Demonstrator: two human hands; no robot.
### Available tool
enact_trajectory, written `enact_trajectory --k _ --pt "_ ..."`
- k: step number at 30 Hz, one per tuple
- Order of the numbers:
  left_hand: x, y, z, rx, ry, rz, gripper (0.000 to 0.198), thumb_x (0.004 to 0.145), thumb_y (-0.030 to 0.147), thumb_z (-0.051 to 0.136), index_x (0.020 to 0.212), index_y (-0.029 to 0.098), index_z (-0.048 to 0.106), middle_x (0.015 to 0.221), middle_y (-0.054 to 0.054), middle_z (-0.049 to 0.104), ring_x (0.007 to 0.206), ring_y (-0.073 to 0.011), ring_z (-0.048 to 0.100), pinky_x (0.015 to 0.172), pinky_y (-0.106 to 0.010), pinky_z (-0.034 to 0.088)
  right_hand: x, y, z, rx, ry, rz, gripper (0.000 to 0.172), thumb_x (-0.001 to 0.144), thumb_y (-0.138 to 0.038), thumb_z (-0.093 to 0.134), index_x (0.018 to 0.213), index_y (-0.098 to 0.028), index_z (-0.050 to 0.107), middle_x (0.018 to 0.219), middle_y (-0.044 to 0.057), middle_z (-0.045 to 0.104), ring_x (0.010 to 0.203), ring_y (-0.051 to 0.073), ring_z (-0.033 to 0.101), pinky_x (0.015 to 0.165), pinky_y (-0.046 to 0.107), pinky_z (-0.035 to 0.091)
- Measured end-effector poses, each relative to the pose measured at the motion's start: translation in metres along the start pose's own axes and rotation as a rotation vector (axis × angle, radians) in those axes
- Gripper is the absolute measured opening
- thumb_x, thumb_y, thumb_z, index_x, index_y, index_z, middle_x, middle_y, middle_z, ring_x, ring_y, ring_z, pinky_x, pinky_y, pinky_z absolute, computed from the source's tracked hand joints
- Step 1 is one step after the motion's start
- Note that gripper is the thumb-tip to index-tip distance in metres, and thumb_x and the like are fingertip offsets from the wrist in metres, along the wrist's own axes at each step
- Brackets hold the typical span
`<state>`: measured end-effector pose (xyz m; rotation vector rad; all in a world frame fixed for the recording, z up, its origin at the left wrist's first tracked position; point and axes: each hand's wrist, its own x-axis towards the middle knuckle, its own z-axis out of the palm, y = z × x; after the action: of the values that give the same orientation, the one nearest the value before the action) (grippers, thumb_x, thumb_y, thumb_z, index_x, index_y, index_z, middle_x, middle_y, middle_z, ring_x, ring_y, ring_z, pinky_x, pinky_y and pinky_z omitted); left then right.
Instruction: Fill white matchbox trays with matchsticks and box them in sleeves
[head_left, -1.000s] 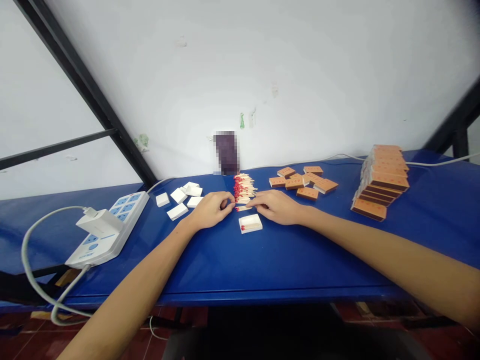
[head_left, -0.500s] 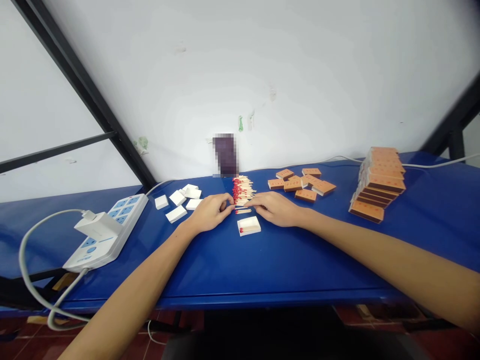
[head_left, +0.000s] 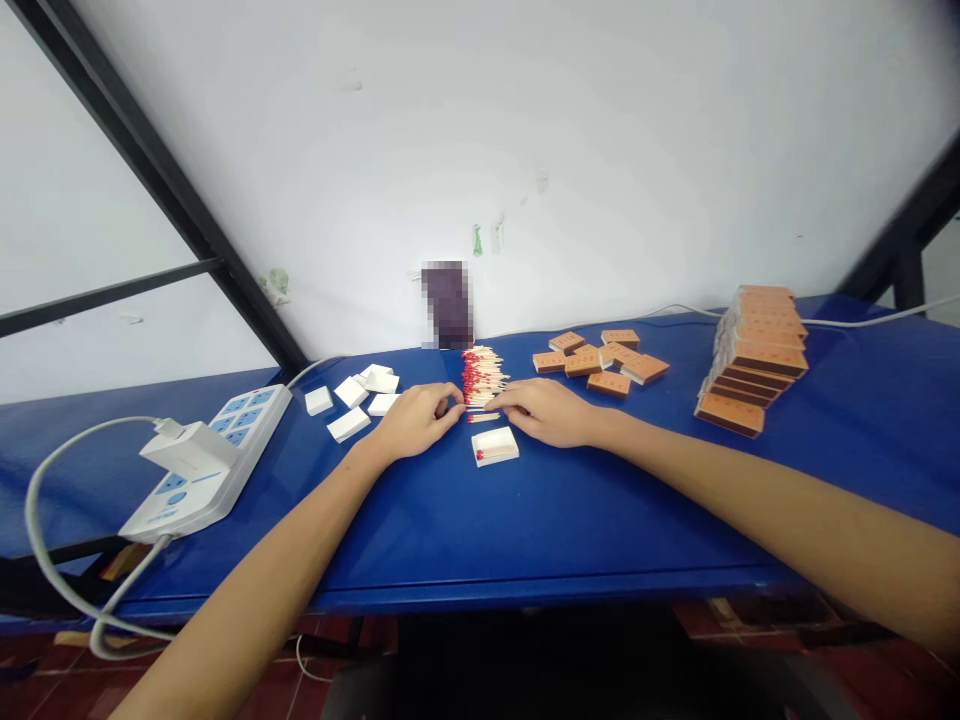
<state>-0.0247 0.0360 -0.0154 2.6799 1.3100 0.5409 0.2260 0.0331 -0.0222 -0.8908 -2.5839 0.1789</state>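
Note:
A pile of red-tipped matches (head_left: 482, 374) lies on the blue table (head_left: 525, 510). My left hand (head_left: 415, 421) rests with curled fingers, its fingertips pinching at the red tips on the near edge of the pile. My right hand (head_left: 545, 411) lies on the other side, fingers closed on the plain ends of the same few matches (head_left: 484, 416). Just in front of both hands sits an open white matchbox tray (head_left: 495, 446) with a few matches in it.
Several empty white trays (head_left: 352, 398) lie to the left. Loose orange box sleeves (head_left: 600, 362) and a tall stack of them (head_left: 754, 360) are on the right. A white power strip (head_left: 206, 458) with a plugged adapter and grey cable sits far left.
Both hands stay at the near edge of the match pile with only slight finger shifts. The view has drifted a little; nothing else moved.

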Motion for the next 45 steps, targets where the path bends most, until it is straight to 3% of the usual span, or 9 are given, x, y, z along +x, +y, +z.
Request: enact_trajectory --k 16,25,28,34,40,45 --pt "-0.0001 0.0021 -0.0008 -0.079 -0.026 0.044 0.017 0.094 0.028 0.049 0.095 0.019 0.064 0.059 0.004 0.048 0.054 -0.0116 0.044 0.056 -0.025 0.031 0.0004 0.0018 0.0025 0.021 0.013 -0.010 0.036 0.095 -0.020 0.044 0.122 -0.020 0.067 0.117 0.008 0.071 0.100 0.022 0.065 0.080 0.032 0.045" --pt "-0.0009 0.0046 -0.0028 -0.103 -0.043 0.041 0.019 0.091 0.024 0.047 0.096 0.018 0.065 0.061 0.003 0.053 0.054 -0.0119 0.047 0.057 -0.024 0.034 0.0002 0.0003 0.0012 0.043 0.012 -0.011 0.031 0.095 -0.019 0.045 0.112 -0.019 0.070 0.105 0.008 0.072 0.092 0.020 0.064 0.075 0.029 0.043" --pt "-0.0006 0.0039 -0.0028 -0.100 -0.052 0.057 0.020 0.087 0.017 0.047 0.095 0.018 0.064 0.065 0.003 0.057 0.057 -0.0123 0.049 0.059 -0.025 0.036 0.0003 0.0000 0.0014 0.062 0.020 -0.010 0.031 0.093 -0.018 0.047 0.114 -0.019 0.070 0.104 0.008 0.072 0.091 0.019 0.063 0.074 0.028 0.041" --pt "0.0007 0.0035 -0.0024 -0.065 0.012 -0.010 0.026 0.086 0.016 0.043 0.103 0.018 0.063 0.068 0.002 0.060 0.060 -0.0144 0.052 0.061 -0.025 0.038 0.0016 0.0007 0.0020 0.101 0.060 0.081 0.041 0.090 -0.015 0.048 0.128 -0.021 0.063 0.080 0.002 0.069 0.068 0.014 0.056 0.063 0.024 0.034" --pt "0.0004 0.0017 -0.0016 -0.027 -0.020 0.015 0.027 0.087 0.016 0.044 0.106 0.018 0.063 0.066 0.002 0.059 0.060 -0.0143 0.053 0.061 -0.025 0.038 0.0017 0.0016 0.0027 0.046 0.021 0.031 0.033 0.091 -0.016 0.047 0.115 -0.021 0.070 0.096 0.006 0.072 0.082 0.018 0.060 0.068 0.026 0.036" --pt "0.0000 0.0004 -0.0011 -0.015 -0.026 0.006 0.028 0.088 0.018 0.044 0.105 0.019 0.066 0.071 0.000 0.063 0.061 -0.0144 0.054 0.062 -0.025 0.038 0.0008 0.0023 0.0036 0.038 0.030 -0.002 0.034 0.092 -0.016 0.047 0.117 -0.021 0.069 0.099 0.006 0.072 0.087 0.019 0.062 0.072 0.027 0.039"
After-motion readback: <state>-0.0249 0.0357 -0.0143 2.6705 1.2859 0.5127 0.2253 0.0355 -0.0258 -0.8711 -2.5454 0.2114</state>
